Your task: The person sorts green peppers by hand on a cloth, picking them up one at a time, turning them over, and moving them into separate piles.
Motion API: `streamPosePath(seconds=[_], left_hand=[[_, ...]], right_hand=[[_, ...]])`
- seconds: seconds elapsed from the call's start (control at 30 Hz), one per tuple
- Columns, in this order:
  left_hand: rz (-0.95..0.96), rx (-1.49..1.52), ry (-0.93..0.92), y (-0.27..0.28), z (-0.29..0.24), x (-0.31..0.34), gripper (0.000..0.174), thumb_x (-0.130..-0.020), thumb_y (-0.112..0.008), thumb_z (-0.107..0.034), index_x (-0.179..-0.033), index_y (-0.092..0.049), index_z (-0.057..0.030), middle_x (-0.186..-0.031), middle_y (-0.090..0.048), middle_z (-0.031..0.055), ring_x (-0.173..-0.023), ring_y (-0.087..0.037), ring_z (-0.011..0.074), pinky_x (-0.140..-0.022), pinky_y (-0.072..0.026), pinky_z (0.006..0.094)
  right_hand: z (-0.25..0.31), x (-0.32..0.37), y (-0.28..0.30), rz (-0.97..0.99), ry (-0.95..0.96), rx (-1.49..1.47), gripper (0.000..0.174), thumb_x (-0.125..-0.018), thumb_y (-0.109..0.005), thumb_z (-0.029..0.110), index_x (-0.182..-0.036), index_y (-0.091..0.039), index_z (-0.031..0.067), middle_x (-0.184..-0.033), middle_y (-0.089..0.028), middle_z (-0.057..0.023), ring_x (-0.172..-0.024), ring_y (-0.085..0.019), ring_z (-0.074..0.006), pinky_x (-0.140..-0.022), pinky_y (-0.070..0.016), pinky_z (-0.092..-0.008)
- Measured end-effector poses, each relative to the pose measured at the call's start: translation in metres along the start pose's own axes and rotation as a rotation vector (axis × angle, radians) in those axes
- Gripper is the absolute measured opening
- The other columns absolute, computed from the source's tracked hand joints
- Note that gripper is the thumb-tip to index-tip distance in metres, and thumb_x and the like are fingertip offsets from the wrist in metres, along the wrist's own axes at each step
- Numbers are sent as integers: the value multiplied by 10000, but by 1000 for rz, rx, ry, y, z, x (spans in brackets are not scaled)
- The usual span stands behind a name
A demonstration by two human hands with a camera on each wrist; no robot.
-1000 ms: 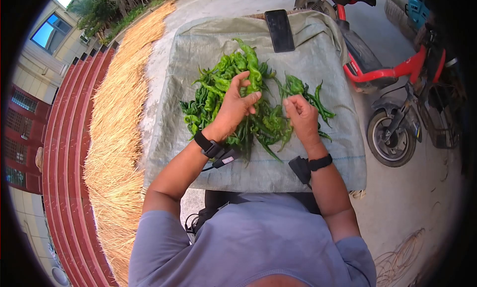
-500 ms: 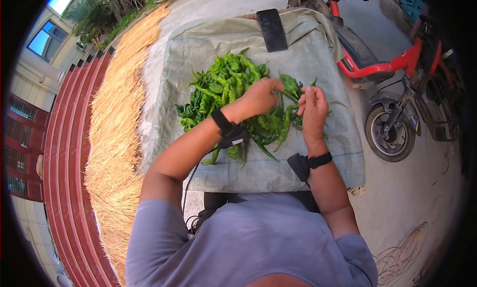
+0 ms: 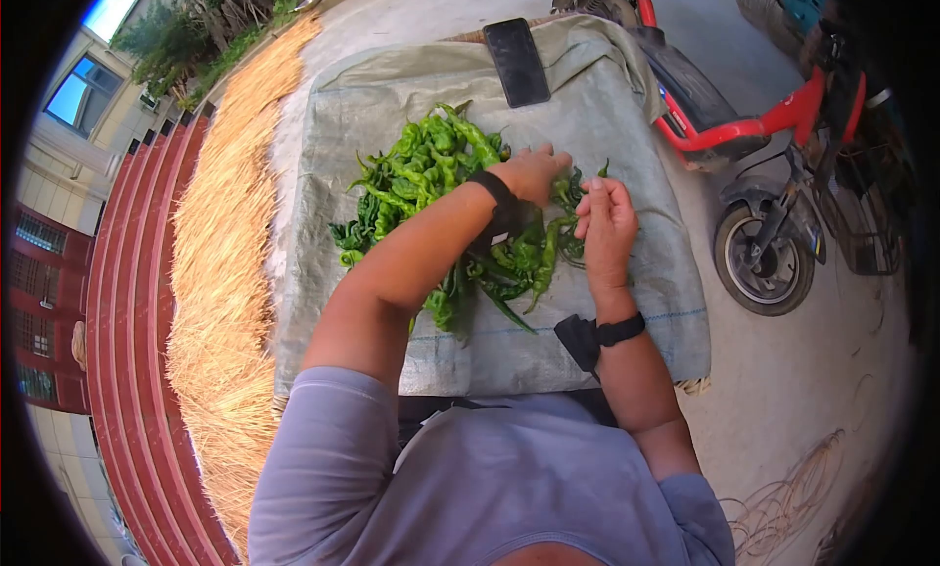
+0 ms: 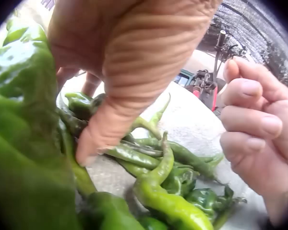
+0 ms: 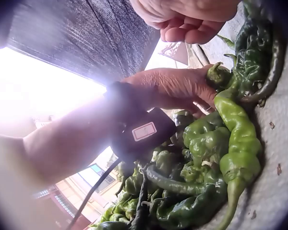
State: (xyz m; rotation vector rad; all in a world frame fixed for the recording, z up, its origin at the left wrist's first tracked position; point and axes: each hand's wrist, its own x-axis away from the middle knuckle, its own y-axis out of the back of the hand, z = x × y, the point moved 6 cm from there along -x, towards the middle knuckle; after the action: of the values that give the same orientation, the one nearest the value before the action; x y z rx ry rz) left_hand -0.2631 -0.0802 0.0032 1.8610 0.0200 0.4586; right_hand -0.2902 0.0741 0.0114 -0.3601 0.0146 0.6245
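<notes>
A heap of twisted green peppers (image 3: 426, 165) lies on the woven sack cloth (image 3: 372, 86). My left hand (image 3: 534, 174) reaches over the heap's right side, palm down. In the left wrist view its straight thumb (image 4: 103, 136) points down among the peppers, apart from the fingers, with dark green peppers (image 4: 79, 103) between; its fingertips are partly hidden. My right hand (image 3: 609, 218) hovers just right of it, fingers loosely curled, nothing visible in them. A bright green pepper (image 5: 237, 129) lies near the cloth's bare part in the right wrist view.
A black phone (image 3: 516, 63) lies at the cloth's far edge. A red electric scooter (image 3: 729, 140) stands to the right. Straw (image 3: 225, 302) spreads along the left beside red steps (image 3: 137, 302). Straps and small cameras (image 3: 578, 341) are on both wrists.
My left hand has swung right from above the heap's middle to its right side, then dipped among the peppers there. My right hand stays nearby, its fingers a little looser than a second ago.
</notes>
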Motion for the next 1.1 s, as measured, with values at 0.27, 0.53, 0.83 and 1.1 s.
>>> streamPosePath(seconds=[0.27,0.53,0.83,1.1], left_hand=[[74,173,-43,-4,11,22,795,-608,-814,-62,-1301,-436,-150,-1162,-449,241,-1025,-560,443,-861,-490,452],[-328,72,-151,46,-5,80,710,-658,-789,-33,-1287,-480,-149,-1123,-474,206,-968,-568,405,-833,-496,423],[-382,363,-102,81,13,112,598,-688,-713,64,-1238,-593,-137,-1001,-618,163,-955,-621,313,-834,-513,388],[-599,-86,132,82,41,130,485,-752,-565,76,-1202,-605,-99,-1036,-604,185,-977,-609,406,-843,-511,456]], right_hand=[[-3,-2,1,-14,8,84,227,-1015,-528,247,-974,-596,34,-690,-545,12,-500,-436,-32,-453,-348,-191],[-18,1,-17,284,97,491,226,-936,-647,263,-845,-657,57,-649,-619,-48,-539,-563,-142,-540,-445,-304],[11,4,-18,123,506,831,139,-859,-687,204,-913,-644,83,-869,-686,-37,-791,-621,-209,-708,-475,-338],[-17,12,-24,279,594,1248,245,-796,-726,260,-1000,-692,128,-932,-680,-35,-1006,-557,-257,-1000,-316,-453]])
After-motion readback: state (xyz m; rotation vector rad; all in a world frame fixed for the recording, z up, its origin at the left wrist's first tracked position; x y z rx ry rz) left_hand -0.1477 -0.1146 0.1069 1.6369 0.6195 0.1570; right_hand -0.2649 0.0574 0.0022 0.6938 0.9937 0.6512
